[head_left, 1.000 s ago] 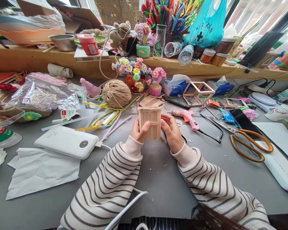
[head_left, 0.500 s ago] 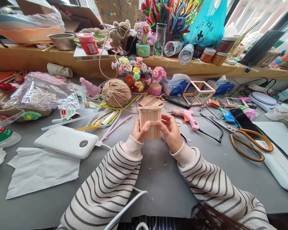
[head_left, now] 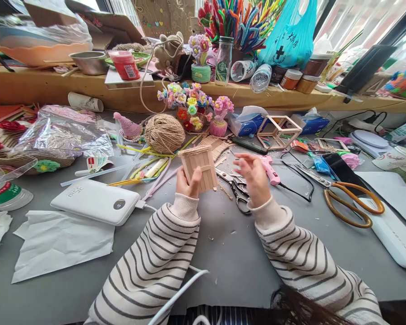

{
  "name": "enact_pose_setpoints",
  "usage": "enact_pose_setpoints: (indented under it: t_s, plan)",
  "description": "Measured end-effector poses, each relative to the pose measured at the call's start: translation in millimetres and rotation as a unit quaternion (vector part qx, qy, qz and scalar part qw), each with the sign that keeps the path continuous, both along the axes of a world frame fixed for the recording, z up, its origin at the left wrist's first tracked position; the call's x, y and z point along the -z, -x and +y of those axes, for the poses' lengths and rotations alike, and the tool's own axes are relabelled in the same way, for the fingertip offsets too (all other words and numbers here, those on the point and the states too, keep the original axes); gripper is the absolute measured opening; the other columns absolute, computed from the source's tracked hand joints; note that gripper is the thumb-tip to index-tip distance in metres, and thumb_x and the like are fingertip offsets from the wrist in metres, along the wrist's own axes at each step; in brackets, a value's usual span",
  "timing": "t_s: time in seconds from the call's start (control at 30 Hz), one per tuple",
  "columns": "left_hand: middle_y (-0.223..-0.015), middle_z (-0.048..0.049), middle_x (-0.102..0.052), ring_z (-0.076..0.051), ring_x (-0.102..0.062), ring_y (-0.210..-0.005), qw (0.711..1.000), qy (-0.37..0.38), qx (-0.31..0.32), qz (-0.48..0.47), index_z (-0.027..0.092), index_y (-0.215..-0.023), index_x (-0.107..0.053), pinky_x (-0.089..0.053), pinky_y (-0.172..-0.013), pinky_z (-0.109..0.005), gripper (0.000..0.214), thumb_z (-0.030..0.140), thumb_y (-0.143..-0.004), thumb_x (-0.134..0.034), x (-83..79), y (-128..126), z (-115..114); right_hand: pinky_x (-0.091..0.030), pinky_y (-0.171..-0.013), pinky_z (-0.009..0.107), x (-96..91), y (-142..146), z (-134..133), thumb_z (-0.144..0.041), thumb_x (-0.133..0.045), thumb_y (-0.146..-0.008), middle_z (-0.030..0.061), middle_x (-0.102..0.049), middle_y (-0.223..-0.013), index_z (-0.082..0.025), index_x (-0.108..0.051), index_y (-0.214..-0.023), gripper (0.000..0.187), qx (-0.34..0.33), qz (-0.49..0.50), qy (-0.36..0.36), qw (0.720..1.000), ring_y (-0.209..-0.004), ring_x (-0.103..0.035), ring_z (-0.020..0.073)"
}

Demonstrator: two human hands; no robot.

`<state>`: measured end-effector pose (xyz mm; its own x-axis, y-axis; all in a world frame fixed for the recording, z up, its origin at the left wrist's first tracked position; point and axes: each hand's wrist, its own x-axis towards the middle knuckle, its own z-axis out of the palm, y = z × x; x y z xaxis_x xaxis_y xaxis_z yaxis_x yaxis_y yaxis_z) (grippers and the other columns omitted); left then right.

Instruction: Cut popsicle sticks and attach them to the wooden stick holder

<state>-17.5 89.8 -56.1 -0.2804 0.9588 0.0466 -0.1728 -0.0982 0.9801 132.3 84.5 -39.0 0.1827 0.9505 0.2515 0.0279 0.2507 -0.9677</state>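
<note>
My left hand (head_left: pixel 186 183) grips a small box built of wooden craft sticks (head_left: pixel 199 168), with twine glued round its top rim; the box leans to the left. My right hand (head_left: pixel 253 177) has come off the box and hovers with loosely spread, slightly blurred fingers over small scissors (head_left: pixel 235 186) and a pink glue gun (head_left: pixel 269 170). A ball of jute twine (head_left: pixel 164 132) lies just behind the box.
Left of my arm lie a white power bank (head_left: pixel 95 201) and crumpled white paper (head_left: pixel 61 243). Large yellow-handled scissors (head_left: pixel 350 201) and a wooden stick cube frame (head_left: pixel 279 132) sit to the right. Pipe-cleaner flowers (head_left: pixel 192 104) and a cluttered wooden shelf (head_left: pixel 40 83) stand behind.
My right hand let go of the stick box and moved right, toward the glue gun. My left hand tilted the box leftward, uncovering the small scissors.
</note>
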Motion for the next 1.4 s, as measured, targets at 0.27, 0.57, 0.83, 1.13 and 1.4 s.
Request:
enact_pose_setpoints:
  t_s: [0.27,0.57,0.83,1.13,1.4]
  plan:
    - [-0.100,-0.0068,-0.055,-0.022,-0.055,-0.092,0.991,-0.053,-0.124,0.003,0.018,-0.101,-0.045,-0.044,-0.076,-0.032,0.048,0.049,-0.066,-0.055,-4.4,6.2,-3.5,-0.040,-0.080,0.039,-3.2,-67.1,16.7,-0.039,-0.056,-0.071,0.0108,-0.057,-0.087,-0.013,-0.052,-0.085,0.030,0.224,-0.434,0.032,0.872,-0.085,-0.053,0.0236]
    - [-0.101,-0.0066,-0.054,-0.021,-0.053,-0.094,0.992,-0.074,-0.105,0.002,0.020,-0.100,-0.045,-0.042,-0.079,-0.031,0.045,0.047,-0.066,-0.055,-6.1,4.5,-3.9,-0.039,-0.069,0.035,10.6,-79.3,18.8,-0.061,-0.054,-0.065,0.0180,-0.055,-0.087,-0.008,-0.053,-0.091,0.059,0.220,-0.621,0.158,0.736,-0.084,-0.053,0.0298]
    - [-0.096,-0.0094,-0.056,-0.025,-0.054,-0.090,1.000,-0.020,-0.015,0.001,0.016,-0.096,-0.048,-0.044,-0.073,-0.035,0.054,0.052,-0.058,-0.059,0.2,3.6,2.8,-0.040,-0.071,0.036,21.8,-81.7,28.8,-0.042,-0.056,-0.067,0.0193,-0.057,-0.089,-0.006,-0.055,-0.091,0.043,0.210,-0.592,0.194,0.753,-0.088,-0.053,0.0299]
    - [-0.073,-0.0081,-0.065,-0.026,-0.061,-0.068,0.883,0.086,0.444,-0.128,0.017,-0.085,-0.061,-0.048,-0.059,-0.038,0.049,0.054,-0.053,-0.060,-24.1,3.1,-11.3,-0.041,-0.070,0.035,7.7,-90.8,29.4,-0.039,-0.052,-0.064,0.0153,-0.060,-0.085,-0.009,-0.059,-0.088,0.039,0.242,-0.518,0.189,0.799,-0.081,-0.055,0.0266]
    - [-0.064,-0.0078,-0.067,-0.025,-0.063,-0.062,0.939,0.011,0.341,-0.043,0.018,-0.083,-0.064,-0.049,-0.055,-0.038,0.039,0.050,-0.061,-0.058,-12.6,7.5,-1.4,-0.041,-0.066,0.032,-4.2,-87.5,28.0,-0.041,-0.052,-0.063,0.0106,-0.059,-0.080,-0.012,-0.058,-0.084,0.037,0.237,-0.429,0.200,0.848,-0.073,-0.054,0.0222]
